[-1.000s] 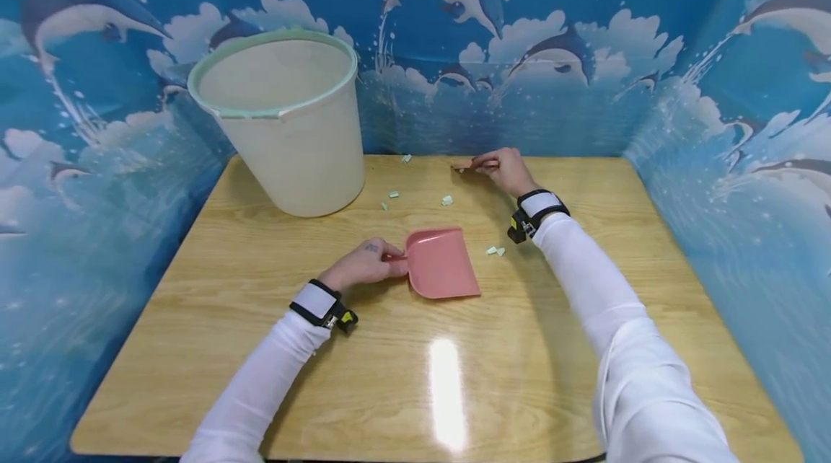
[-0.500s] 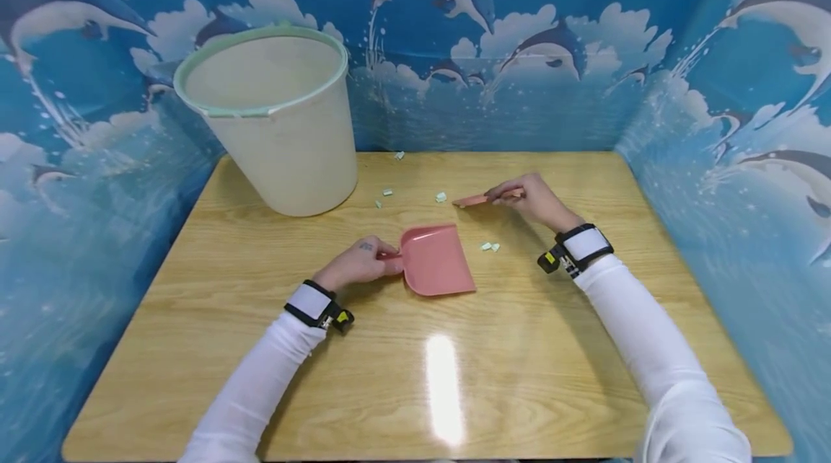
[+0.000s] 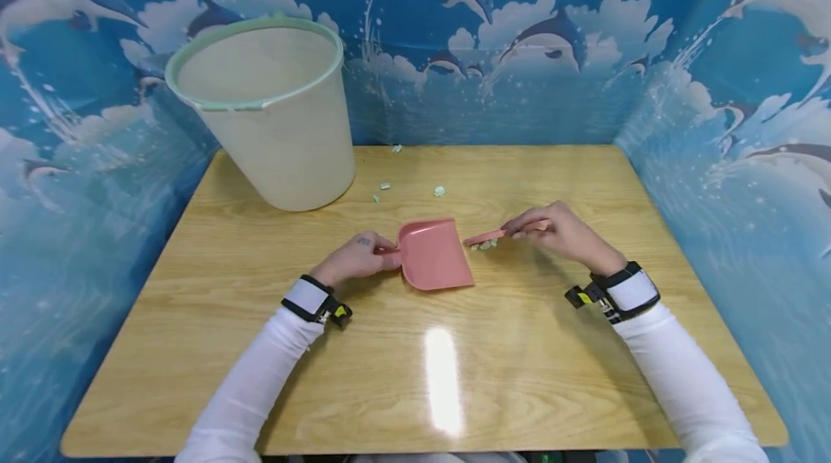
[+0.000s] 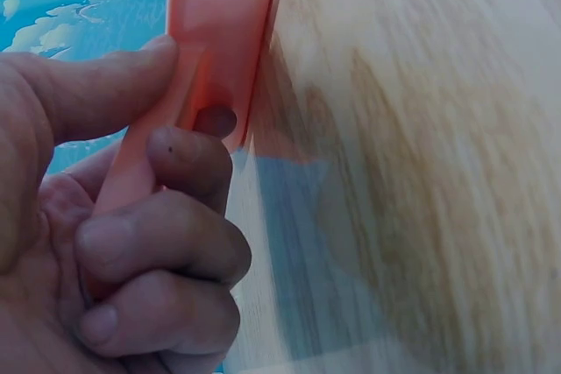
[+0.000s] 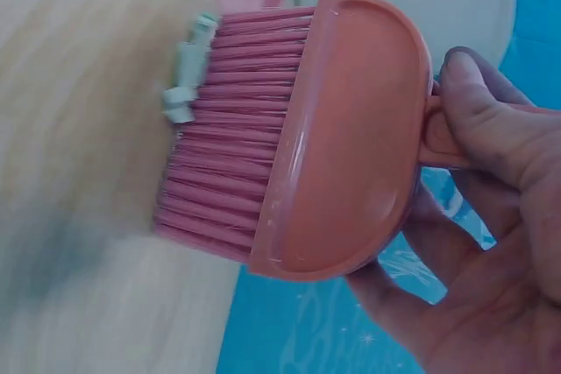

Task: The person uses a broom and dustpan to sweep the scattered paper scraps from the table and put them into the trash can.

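A pink dustpan (image 3: pixel 433 255) lies on the wooden table, its wide mouth facing right. My left hand (image 3: pixel 355 258) grips its handle; in the left wrist view the fingers curl round that handle (image 4: pixel 145 142). To the right of the dustpan, my right hand (image 3: pixel 563 235) holds a small pink hand brush (image 3: pixel 487 236) by its handle, thumb on top. The brush's bristles (image 5: pixel 232 133) are low at the table, just off the dustpan's mouth. Pale green paper scraps (image 5: pixel 186 72) lie against the bristle tips. No scraps show inside the dustpan.
A tall white bucket (image 3: pixel 286 138) with a green rim stands at the back left. Several other pale scraps, such as one scrap (image 3: pixel 439 191), lie behind the dustpan, one near the back edge. A dolphin-print backdrop (image 3: pixel 415 102) encloses the table (image 3: pixel 324 391).
My right hand has brought the brush from the back of the table toward me, beside the dustpan, reaching the nearer scraps. The left hand and dustpan stay about where they were.
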`<move>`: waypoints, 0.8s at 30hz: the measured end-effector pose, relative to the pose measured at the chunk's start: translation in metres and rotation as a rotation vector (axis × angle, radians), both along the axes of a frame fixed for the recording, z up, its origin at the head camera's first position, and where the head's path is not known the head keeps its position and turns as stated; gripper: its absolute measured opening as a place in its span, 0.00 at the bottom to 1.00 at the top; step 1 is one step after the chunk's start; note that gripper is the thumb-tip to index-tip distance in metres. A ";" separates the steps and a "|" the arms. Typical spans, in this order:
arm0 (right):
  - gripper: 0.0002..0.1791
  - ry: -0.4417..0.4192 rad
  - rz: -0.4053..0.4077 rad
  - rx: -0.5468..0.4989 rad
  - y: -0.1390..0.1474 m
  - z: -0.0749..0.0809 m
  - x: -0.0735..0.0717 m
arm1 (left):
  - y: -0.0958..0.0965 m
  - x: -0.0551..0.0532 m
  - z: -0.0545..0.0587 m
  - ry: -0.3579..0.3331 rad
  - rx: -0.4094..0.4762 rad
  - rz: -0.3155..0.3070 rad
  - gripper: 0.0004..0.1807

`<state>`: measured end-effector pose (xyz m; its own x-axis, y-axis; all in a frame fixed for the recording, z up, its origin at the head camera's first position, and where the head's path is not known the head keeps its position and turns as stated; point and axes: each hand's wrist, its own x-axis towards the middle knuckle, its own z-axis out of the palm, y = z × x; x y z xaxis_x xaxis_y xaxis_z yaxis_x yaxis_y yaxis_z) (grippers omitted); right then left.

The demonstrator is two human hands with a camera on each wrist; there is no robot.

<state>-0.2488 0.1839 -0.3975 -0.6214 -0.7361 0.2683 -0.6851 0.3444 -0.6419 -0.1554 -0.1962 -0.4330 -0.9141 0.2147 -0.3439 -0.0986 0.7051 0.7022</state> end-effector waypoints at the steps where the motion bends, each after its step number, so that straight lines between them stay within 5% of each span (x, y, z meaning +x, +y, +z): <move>1: 0.14 0.001 0.007 -0.028 -0.003 0.003 -0.002 | 0.000 0.000 0.001 0.001 0.002 0.001 0.24; 8: 0.14 0.069 -0.029 -0.168 -0.038 0.007 -0.031 | 0.000 -0.001 0.002 0.010 -0.024 0.003 0.26; 16: 0.10 0.110 -0.062 -0.084 -0.090 -0.005 -0.066 | 0.000 -0.001 0.003 -0.017 -0.017 0.036 0.27; 24: 0.28 0.028 0.020 0.036 -0.103 -0.016 -0.067 | -0.003 0.002 0.004 -0.025 -0.033 0.056 0.28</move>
<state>-0.3162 0.0814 -0.4132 -0.5987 -0.7582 0.2583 -0.7100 0.3529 -0.6094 -0.1529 -0.1992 -0.4294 -0.9156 0.1513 -0.3725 -0.1556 0.7209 0.6754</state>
